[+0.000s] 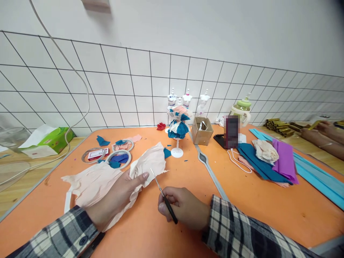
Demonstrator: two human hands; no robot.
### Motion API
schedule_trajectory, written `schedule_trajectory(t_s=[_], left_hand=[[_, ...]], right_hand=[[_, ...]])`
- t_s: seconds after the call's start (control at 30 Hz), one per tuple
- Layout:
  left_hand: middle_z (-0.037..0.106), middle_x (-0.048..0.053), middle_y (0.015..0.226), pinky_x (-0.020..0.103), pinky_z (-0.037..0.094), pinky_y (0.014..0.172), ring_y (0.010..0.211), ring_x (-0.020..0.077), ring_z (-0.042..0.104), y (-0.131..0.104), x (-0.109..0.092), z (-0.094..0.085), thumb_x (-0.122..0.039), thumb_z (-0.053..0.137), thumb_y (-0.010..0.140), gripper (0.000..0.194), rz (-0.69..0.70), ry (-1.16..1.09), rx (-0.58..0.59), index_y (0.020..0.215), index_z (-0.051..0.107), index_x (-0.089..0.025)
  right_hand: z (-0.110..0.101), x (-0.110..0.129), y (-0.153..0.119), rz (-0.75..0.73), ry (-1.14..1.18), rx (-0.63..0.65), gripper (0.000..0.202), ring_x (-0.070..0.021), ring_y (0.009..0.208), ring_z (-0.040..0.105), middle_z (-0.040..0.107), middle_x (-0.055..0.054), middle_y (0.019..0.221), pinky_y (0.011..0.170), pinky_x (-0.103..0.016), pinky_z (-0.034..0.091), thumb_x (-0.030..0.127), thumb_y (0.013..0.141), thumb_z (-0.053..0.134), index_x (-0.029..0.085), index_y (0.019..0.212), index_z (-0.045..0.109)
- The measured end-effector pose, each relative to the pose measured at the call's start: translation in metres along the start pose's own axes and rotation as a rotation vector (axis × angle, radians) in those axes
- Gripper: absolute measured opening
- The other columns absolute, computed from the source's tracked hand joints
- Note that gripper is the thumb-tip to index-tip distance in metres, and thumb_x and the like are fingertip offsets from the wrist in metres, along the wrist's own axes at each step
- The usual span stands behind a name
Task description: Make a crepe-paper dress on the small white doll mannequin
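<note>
Pinching a crinkled pale pink paper [152, 159] between thumb and fingers of the left hand [125, 188] in the head view, over the left half of the orange desk [255, 200]. Grips a black-handled tool [170, 209] in the closed right hand [185, 207], toward the middle of the near edge, with the slim metal end pointing up at the paper; cannot tell whether the tip touches it. Has a broad pale pink sheet [94, 179] to the left of the left hand, toward the desk's left edge; cannot tell whether joined to the pinched piece. Shows, between that sheet and the far left corner, pale rings [130, 158], a red-and-white card [98, 153] and blue scraps [103, 141]. Shows, near the middle of the far edge, a doll form [177, 129] upright on a white base, dressed in blue, white and pink, with other white doll forms [203, 103] behind and an open cardboard box [200, 136] to the right. Carries, toward the right edge, a crumpled cream piece [264, 150] upon folded dark blue paper [258, 166], just beside folded purple paper [287, 161]. Includes, beyond the right edge, another person's hand [326, 129] near gold strips [278, 126]
</note>
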State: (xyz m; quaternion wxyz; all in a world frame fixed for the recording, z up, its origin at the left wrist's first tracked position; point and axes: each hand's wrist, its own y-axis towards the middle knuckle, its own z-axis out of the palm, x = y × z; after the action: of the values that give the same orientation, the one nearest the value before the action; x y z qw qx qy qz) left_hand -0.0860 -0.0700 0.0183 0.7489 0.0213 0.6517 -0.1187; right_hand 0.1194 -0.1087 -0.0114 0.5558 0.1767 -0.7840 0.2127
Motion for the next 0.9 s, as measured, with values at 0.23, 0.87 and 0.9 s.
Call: schedule_trajectory(t_s=[0.23,0.87,0.9], left_hand=[[0.074,0.009,0.114,0.041,0.05,0.095,0.115,0.0336,0.062,-0.002,-0.007,0.004,-0.032,0.077,0.075,0.05,0.01,-0.056,0.083,0.122,0.065,-0.022],[0.074,0.01,0.115,0.038,0.051,0.092,0.111,0.035,0.064,-0.003,-0.01,0.009,-0.041,0.084,0.064,0.057,0.019,0.021,-0.039,0.115,0.068,-0.021],[0.076,0.01,0.112,0.039,0.051,0.092,0.109,0.0354,0.065,-0.003,-0.009,0.008,-0.042,0.083,0.065,0.056,0.013,0.026,-0.043,0.114,0.069,-0.02]], right_hand=[[0.001,-0.002,0.001,-0.017,-0.025,-0.035,0.022,-0.0093,0.056,0.049,0.057,0.004,0.064,0.049,-0.02,0.033,0.042,0.084,0.064,0.021,0.087,0.06],[0.001,0.0,0.003,0.004,0.025,-0.019,0.017,-0.0087,0.056,0.05,0.056,0.005,0.063,0.051,-0.019,0.035,0.036,0.084,0.064,0.02,0.092,0.063],[0.001,0.0,0.002,0.01,0.026,-0.017,0.018,-0.0087,0.056,0.05,0.056,0.005,0.064,0.052,-0.019,0.035,0.037,0.084,0.065,0.02,0.092,0.063]])
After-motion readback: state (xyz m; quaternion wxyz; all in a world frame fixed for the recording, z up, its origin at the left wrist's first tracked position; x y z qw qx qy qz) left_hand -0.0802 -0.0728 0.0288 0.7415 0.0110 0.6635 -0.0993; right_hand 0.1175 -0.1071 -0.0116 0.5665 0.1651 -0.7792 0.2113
